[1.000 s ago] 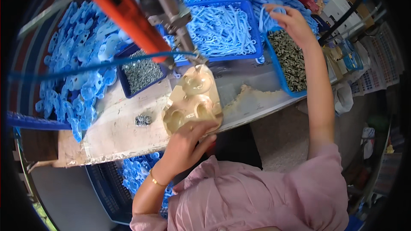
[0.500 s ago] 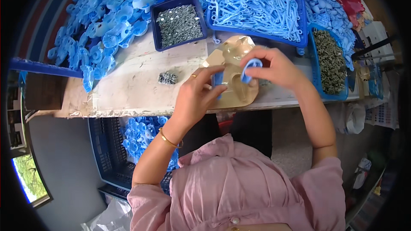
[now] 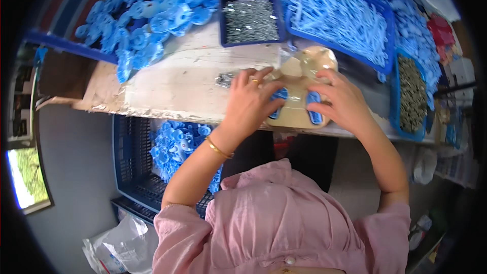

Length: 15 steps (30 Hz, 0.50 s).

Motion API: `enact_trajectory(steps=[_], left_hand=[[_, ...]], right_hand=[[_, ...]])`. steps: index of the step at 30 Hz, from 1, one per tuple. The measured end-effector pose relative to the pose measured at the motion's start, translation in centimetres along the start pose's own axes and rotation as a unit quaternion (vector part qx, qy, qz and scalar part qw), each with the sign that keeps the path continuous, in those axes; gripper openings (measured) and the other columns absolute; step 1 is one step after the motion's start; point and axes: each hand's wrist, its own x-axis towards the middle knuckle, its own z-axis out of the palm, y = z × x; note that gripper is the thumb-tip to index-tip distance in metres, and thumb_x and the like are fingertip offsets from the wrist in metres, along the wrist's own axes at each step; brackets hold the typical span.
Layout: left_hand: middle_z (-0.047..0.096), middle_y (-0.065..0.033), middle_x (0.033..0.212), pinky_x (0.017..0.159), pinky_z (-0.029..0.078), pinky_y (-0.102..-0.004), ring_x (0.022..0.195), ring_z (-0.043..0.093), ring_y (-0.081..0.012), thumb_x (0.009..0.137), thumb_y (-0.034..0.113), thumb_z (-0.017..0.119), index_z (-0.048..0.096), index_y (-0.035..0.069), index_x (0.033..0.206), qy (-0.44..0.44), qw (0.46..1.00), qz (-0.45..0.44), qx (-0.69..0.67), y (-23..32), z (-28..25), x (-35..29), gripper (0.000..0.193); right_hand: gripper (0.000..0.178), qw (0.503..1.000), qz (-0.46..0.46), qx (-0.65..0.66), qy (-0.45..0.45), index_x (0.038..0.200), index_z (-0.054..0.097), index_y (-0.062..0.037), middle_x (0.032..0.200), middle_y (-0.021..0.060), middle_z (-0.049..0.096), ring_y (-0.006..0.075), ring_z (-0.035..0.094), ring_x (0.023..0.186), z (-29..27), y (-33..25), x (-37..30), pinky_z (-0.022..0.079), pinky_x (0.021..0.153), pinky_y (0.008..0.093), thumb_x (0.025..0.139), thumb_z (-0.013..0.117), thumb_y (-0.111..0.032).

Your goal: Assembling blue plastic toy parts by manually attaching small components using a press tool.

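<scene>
**Tan fixture [image 3: 294,117]: near half loaded, far half not, as far as I can see**

So, biggest stuff first. Pale workbench [image 3: 177,86] runs across, with a dark blue crate [image 3: 119,157] of light blue parts below it on the near left. Far left is a big heap of blue parts [image 3: 152,18]. Far right has a blue tray [image 3: 390,45] full of light blue sticks, then a turquoise tray [image 3: 393,99] of dull metal bits, and far of centre a navy bin [image 3: 221,20] of silvery bits.

The fixture lies at the bench's near edge, right of centre. Left hand [image 3: 249,99] is on the left blue piece [image 3: 275,113], right hand [image 3: 345,102] on the right blue piece [image 3: 315,117]. Thumb and forefinger sit over each piece, other fingers loosely spread; can't tell if they're pinching or just pressing.

Progress-wise: both pieces look seated, hands not off them. Far hollow [image 3: 317,60] shows only shiny tan, so I'd call that spot undone.

Small metal cluster [image 3: 223,79] lies left of the left hand.

Writing: coloured print on the clear bag [image 3: 127,238], near left, too blurry to read. No brands I can make out.
</scene>
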Motion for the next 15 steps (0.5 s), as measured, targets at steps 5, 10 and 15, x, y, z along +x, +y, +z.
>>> enact_trajectory(steps=[5,10,15], left_hand=[[0.063,-0.0077,0.133,0.101,0.044,-0.0453,0.117,0.055,-0.0317,0.089,0.032,0.074,0.065,0.014,0.126,0.070,0.996,-0.028,-0.038,-4.3,-1.0,1.1,0.043],[0.068,-0.0111,0.126,0.101,0.047,-0.0451,0.117,0.059,-0.0350,0.095,0.011,0.060,0.062,0.011,0.131,0.161,0.954,-0.202,0.151,-17.8,-4.2,2.4,0.036],[0.070,-0.0091,0.121,0.102,0.047,-0.0436,0.117,0.060,-0.0324,0.092,0.003,0.055,0.065,0.012,0.126,0.106,0.956,-0.130,0.241,-23.4,-4.7,5.1,0.037]], right_hand=[[0.034,0.992,0.091,0.086,-0.030,0.115,0.072,-0.0059,0.126,0.0112,0.062,0.0223,0.070,0.087,-1.2,-0.5,-0.5,0.054,0.078,0.0344,0.086,0.079,-0.020],[0.024,0.989,0.054,0.134,-0.002,0.113,0.071,-0.0035,0.114,0.0081,0.067,0.0176,0.066,0.075,-1.3,-0.4,-0.3,0.053,0.070,0.0302,0.090,0.074,-0.010],[0.020,0.985,0.040,0.168,-0.013,0.109,0.071,-0.0048,0.103,0.0082,0.069,0.0231,0.066,0.074,0.2,-1.3,0.5,0.051,0.068,0.0338,0.091,0.073,-0.013]])
